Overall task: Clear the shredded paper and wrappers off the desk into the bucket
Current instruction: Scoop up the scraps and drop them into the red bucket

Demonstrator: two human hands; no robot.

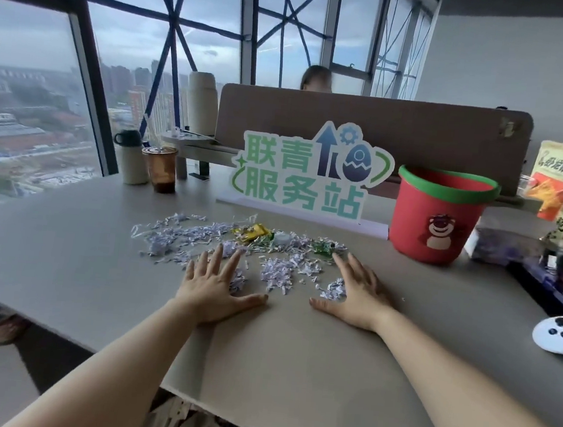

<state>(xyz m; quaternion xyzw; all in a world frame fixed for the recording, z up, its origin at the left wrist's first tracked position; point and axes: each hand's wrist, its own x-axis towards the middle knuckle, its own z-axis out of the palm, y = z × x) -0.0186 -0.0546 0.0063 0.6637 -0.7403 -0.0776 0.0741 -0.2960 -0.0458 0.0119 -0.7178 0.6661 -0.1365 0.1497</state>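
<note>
I have both hands flat on the grey desk top [293, 359], fingers straight and spread, gripping nothing. My left hand [212, 287] lies over the near left part of the pale lilac and white shredded paper [277, 275], its fingertips resting among the shreds. My right hand [356, 298] sits at the near right edge of the litter, with a small clump of shreds touching its inner side. The thumbs point towards each other across bare desk. I judge the hands are set this way to bracket the scatter, so the palms can rake it inward into one heap rather than pick at single strips.

The shreds spread thinly from left of centre to right of centre. On their far side lie the wrappers: a crumpled yellow foil wrapper [252, 233] and, to its right, a crumpled green wrapper [323, 247]. Both are beyond my fingertips and untouched.

The red plastic bucket with a green rim and a bear picture [410, 219] stands upright at the far right of the litter, near it but apart, mouth open. I cannot see inside it. It stands near enough, I think, for gathered handfuls to be carried to it.

A white and green cut-out sign [306, 177] stands just behind the litter, so sweeping away from me looks unwise. A white game controller [560, 335] lies well apart at the near right.
</note>
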